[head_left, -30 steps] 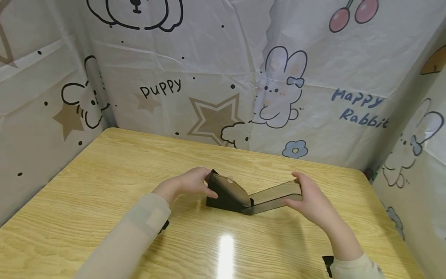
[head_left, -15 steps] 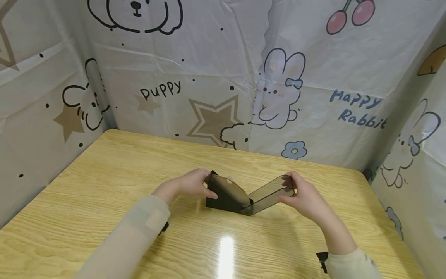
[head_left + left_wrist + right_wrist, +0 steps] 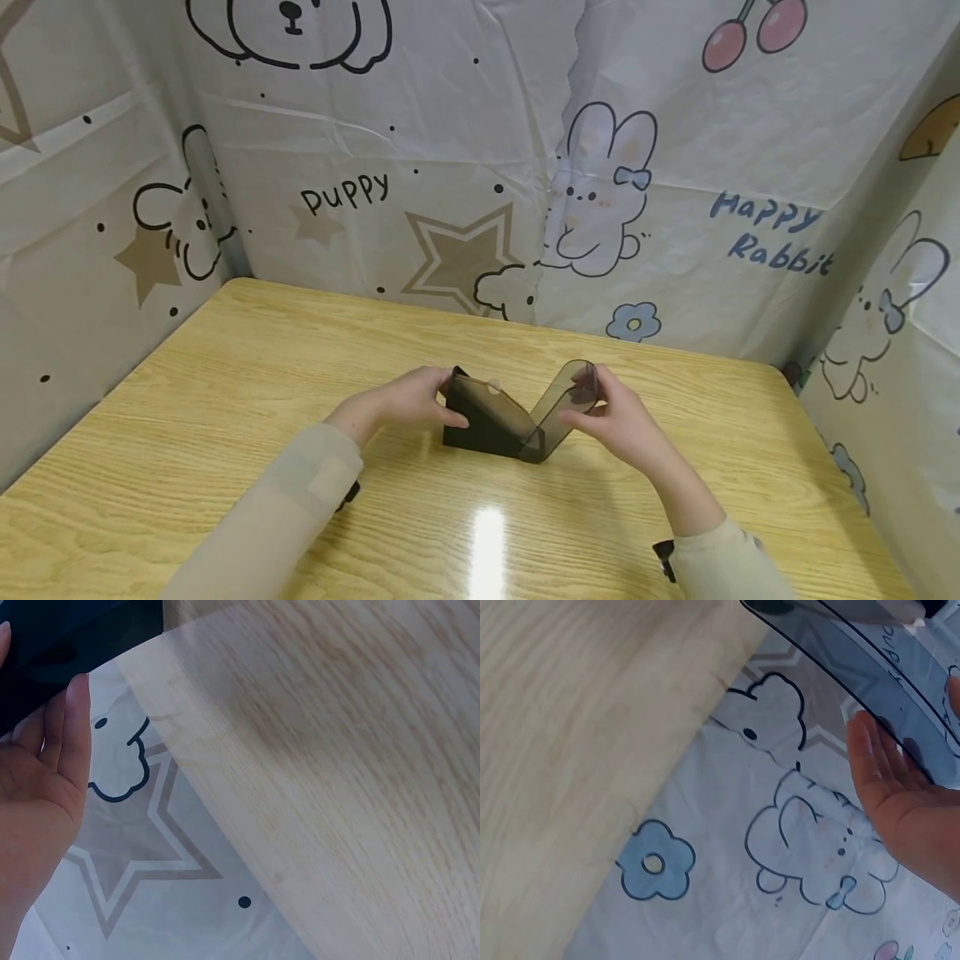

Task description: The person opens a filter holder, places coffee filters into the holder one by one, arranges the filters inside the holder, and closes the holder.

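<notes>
A black box (image 3: 483,429) with a sloped top stands on the table near the middle of the head view. Its smoky see-through lid (image 3: 557,410) is swung up on the right side, joined to the box at the low end. My left hand (image 3: 411,400) grips the tall left end, thumb on the front and fingers behind. At the lid's free end, my right hand (image 3: 617,410) holds it between thumb and fingers. The black box (image 3: 82,652) fills the upper left corner of the left wrist view; the tinted lid (image 3: 840,664) crosses the right wrist view's top right.
The wood-grain table (image 3: 247,400) reaches back to a pale printed cloth (image 3: 450,125) hung behind and at both sides. A bright light reflection lies on the tabletop in front of the box.
My right hand has moved left and swung the lid up from a low slant to a steeper one, nearer the box. The left hand and the box have stayed in place.
</notes>
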Tool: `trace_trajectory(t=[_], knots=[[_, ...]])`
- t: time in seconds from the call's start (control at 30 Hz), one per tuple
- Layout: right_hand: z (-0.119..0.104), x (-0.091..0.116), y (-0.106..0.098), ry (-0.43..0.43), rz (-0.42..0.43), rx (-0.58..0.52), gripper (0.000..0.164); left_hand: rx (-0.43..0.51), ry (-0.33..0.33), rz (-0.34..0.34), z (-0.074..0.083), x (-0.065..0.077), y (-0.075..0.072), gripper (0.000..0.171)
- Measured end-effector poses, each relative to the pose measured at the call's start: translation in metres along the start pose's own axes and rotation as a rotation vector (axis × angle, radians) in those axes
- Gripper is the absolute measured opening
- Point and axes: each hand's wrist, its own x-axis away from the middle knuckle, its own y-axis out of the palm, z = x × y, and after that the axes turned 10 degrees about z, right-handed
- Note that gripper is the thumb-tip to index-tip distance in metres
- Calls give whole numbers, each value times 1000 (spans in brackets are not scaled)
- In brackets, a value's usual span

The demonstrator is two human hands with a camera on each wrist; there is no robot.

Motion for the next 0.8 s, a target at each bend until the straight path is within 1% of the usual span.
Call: trace_trajectory(t=[0.17,0.33,0.57,0.8], knots=[[1,-5,17,-20,-13,-13,36,5,0,-4,-1,0,0,25],[0,-8,28,-68,-2,19,35,10,14,-8,-1,0,0,23],[-5,-13,38,-80,-16,67,38,22,24,-19,-2,1,-2,25],[-16,-14,45,-101,-19,109,46,9,30,-14,-3,0,-1,29]])
